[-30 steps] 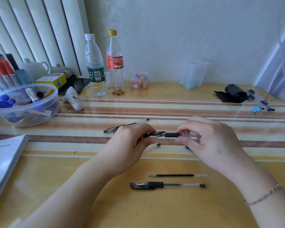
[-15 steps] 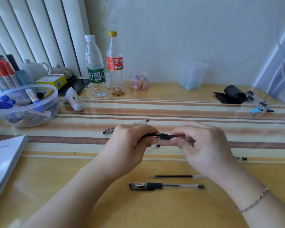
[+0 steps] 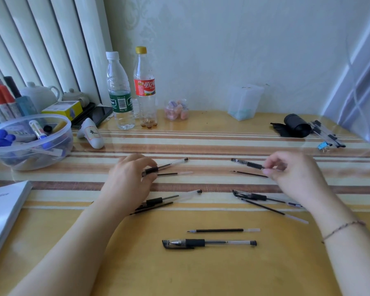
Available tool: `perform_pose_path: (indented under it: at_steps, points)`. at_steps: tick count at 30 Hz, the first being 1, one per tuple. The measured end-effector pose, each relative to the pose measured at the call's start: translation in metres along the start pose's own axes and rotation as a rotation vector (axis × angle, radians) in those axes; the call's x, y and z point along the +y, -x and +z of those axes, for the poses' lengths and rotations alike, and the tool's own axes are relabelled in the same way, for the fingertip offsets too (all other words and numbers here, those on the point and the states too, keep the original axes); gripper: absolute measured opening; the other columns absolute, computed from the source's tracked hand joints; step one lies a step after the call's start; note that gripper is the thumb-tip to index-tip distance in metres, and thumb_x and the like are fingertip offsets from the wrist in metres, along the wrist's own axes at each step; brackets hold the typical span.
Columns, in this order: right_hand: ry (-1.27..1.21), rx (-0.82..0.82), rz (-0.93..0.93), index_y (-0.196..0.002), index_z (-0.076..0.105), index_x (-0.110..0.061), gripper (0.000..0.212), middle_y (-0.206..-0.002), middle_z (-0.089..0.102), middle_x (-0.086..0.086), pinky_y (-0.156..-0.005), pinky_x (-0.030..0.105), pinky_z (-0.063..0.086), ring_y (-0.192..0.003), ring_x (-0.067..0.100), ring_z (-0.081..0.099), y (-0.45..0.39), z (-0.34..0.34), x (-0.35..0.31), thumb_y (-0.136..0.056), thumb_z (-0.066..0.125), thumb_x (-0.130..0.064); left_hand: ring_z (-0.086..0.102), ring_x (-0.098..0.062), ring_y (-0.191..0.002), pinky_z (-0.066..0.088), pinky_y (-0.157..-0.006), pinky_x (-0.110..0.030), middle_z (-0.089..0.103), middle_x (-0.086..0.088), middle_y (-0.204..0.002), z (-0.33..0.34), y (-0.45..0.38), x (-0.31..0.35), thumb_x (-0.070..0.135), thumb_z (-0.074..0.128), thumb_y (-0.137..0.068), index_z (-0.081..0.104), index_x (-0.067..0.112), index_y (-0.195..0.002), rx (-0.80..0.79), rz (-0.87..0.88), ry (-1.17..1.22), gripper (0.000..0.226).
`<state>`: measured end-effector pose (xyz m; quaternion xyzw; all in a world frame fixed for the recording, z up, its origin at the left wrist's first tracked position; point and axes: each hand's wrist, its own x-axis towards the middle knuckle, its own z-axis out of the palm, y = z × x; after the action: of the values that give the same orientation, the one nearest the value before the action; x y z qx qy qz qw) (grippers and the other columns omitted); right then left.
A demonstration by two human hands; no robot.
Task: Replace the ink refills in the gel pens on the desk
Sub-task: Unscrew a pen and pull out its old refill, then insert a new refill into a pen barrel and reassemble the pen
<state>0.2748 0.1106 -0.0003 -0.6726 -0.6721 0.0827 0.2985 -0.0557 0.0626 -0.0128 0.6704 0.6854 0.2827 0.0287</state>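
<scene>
Holding two separate pens, the person's hands work far apart across the tabletop (image 3: 201,274). The left hand (image 3: 129,180) lies over the tip end of a pen (image 3: 169,166), its grip pinching the black sleeve between thumb and fingertips; the barrel runs out to the right of that grip and slightly away from the person, its end cap pointing toward the middle of the striped mat (image 3: 212,146). A loose refill (image 3: 175,173) lies just beside this pen on the near side, roughly parallel, its clear end also to the right of the grip. The right hand (image 3: 295,174) pinches the barrel end of a second pen (image 3: 247,163), whose capped end extends to the left of that grip; a thin refill (image 3: 249,173) lies just below it, its rear end at or under the fingertips, contact not discernible.

Nearer the person, an opened pen (image 3: 158,201) with a refill alongside sits below the left wrist, another pen (image 3: 256,196) with a slanted refill (image 3: 273,210) sits below the right hand, and a complete pen (image 3: 208,242) with a spare refill (image 3: 222,230) lies centrally.

Judgement: each refill lies closest to the hand on its own side, long axis running left to right. Either pen would need both hands to unscrew, so one hand must cross toward the other
</scene>
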Motion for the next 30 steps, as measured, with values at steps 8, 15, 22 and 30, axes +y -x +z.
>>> perform_pose_path:
  at_steps: [8, 15, 22, 30]
  points:
    - [0.129, -0.108, 0.012, -0.064, 0.066, -0.038, 0.021, -0.071, 0.066, -0.002, -0.06, 0.034, 0.056, -0.067, 0.02, 0.063, 0.003, 0.007, -0.002, -0.078, 0.076, -0.026, 0.044, -0.02, -0.12, 0.031, -0.1, -0.045, 0.062, 0.013, -0.118, 0.002, -0.002, -0.005, 0.029, 0.062, -0.089, 0.067, 0.035, -0.105, -0.048, -0.069, -0.044, 0.018]
    - [0.126, -0.089, -0.018, -0.071, 0.064, -0.04, 0.016, -0.076, 0.067, -0.012, -0.06, 0.031, 0.053, -0.078, 0.018, 0.065, 0.008, 0.004, -0.011, -0.081, 0.073, -0.032, 0.048, -0.019, -0.115, 0.034, -0.102, -0.046, 0.063, 0.014, -0.111, 0.003, -0.009, -0.007, 0.025, 0.064, -0.088, 0.072, 0.033, -0.093, -0.08, -0.16, 0.001, 0.012]
    - [0.053, 0.04, -0.215, -0.086, 0.066, -0.037, 0.009, -0.078, 0.053, -0.028, -0.062, 0.029, 0.038, -0.087, 0.011, 0.052, 0.017, 0.001, -0.026, -0.085, 0.068, -0.029, 0.046, -0.013, -0.087, 0.03, -0.082, -0.032, 0.056, 0.015, -0.082, 0.009, -0.012, -0.007, 0.009, 0.057, -0.09, 0.069, 0.027, -0.085, 0.018, -0.151, -0.021, 0.023]
    - [0.115, 0.258, -0.826, -0.117, 0.066, -0.014, 0.032, -0.115, 0.068, -0.002, -0.09, 0.039, 0.045, -0.107, 0.022, 0.057, 0.044, 0.016, -0.074, -0.086, 0.065, -0.024, 0.057, -0.012, -0.076, 0.034, -0.063, -0.006, 0.068, 0.004, -0.088, -0.006, 0.003, 0.029, 0.0, 0.066, -0.084, 0.073, 0.015, -0.085, 0.186, 0.122, 0.127, 0.017]
